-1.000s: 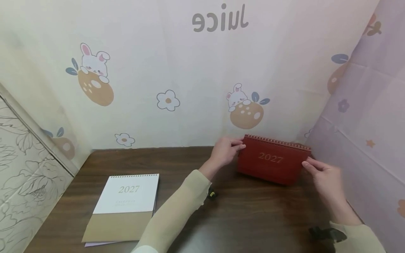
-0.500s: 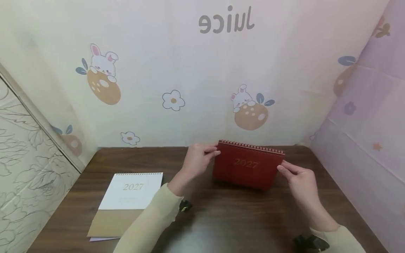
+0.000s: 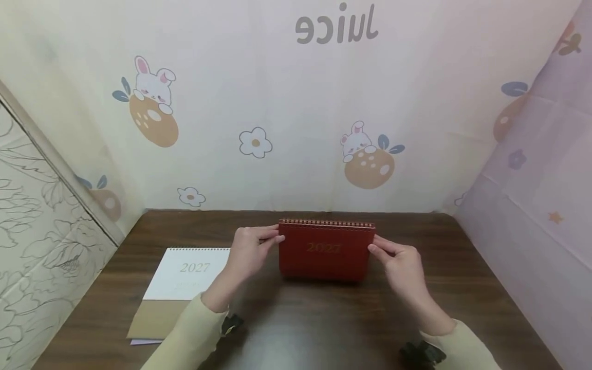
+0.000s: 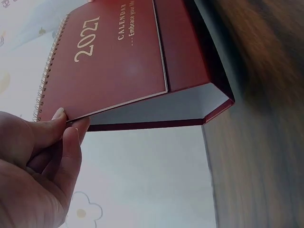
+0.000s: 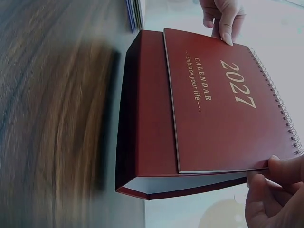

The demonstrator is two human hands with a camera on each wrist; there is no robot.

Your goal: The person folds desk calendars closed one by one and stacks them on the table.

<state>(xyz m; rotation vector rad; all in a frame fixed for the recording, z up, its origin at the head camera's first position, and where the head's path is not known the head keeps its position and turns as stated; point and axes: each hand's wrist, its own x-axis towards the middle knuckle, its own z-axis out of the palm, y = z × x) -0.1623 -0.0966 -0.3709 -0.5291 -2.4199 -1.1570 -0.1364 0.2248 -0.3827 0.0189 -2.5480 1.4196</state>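
Note:
A red 2027 desk calendar (image 3: 326, 257) stands upright between both hands, its spiral binding along the top edge. My left hand (image 3: 250, 252) pinches its upper left side, thumb on the front cover and fingers behind. The upper right side is pinched likewise by my right hand (image 3: 402, 267). From the right wrist, the tent-shaped base of the calendar (image 5: 156, 104) looks slightly above the tabletop, over a dark shadow. Its hollow white inside shows in the left wrist view. To the left lies a white and tan 2027 calendar (image 3: 185, 277), partly covered by my left arm.
Under the white and tan calendar a thin lilac edge (image 3: 144, 341) peeks out. The dark wooden table (image 3: 314, 329) meets a printed curtain (image 3: 296, 103) at the back. Similar hangings stand along both sides.
Both hands have carried the red calendar leftward from the table's back right to its middle. It has turned from slanted to nearly square-on. The white and tan calendar has stayed put.

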